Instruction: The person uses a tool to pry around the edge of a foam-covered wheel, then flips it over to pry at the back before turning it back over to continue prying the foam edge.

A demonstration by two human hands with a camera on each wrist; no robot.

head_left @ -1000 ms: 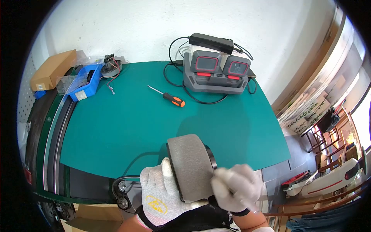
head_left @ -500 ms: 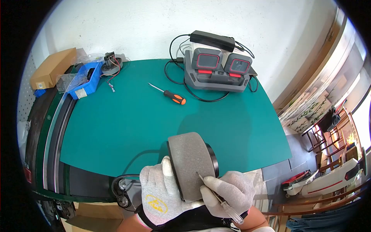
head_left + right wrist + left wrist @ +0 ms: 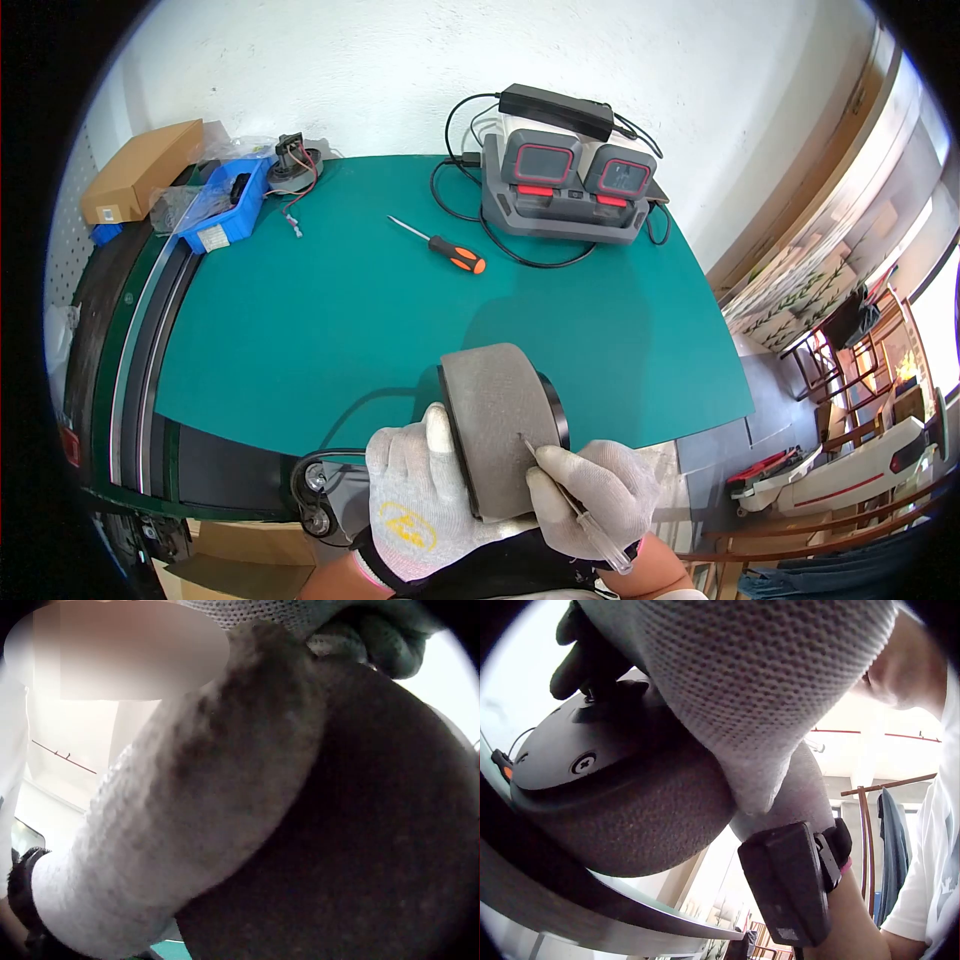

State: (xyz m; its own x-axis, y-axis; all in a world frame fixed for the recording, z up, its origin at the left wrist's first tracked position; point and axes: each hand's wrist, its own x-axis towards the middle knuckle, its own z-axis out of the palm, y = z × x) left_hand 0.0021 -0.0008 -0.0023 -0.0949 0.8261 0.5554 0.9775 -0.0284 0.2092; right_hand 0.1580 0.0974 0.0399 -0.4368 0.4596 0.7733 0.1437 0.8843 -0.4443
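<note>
A wheel with a wide grey tread point(image 3: 495, 430) is held over the table's near edge. My gloved left hand point(image 3: 410, 490) grips it from the left and below. In the left wrist view the wheel's black side plate point(image 3: 555, 750) shows, with a cross-head screw point(image 3: 583, 763) in it. My gloved right hand point(image 3: 595, 500) pinches a small screwdriver with a clear handle point(image 3: 603, 543), its thin tip right at the tread. The right wrist view has the dark tread point(image 3: 375, 817) close up, and the screwdriver is hidden there.
An orange and black screwdriver point(image 3: 457, 255) lies on the green table point(image 3: 300, 340). At the back stand a charging dock point(image 3: 570, 215) with two units and a power brick point(image 3: 555, 110). On the left are a blue bin point(image 3: 222, 232), a cardboard box point(image 3: 145, 170) and a wired part point(image 3: 297, 170).
My right hand was blurred beside the wheel, then brought the clear screwdriver's tip to the tread. The tip has since shifted slightly along it. My left hand keeps its grip.
</note>
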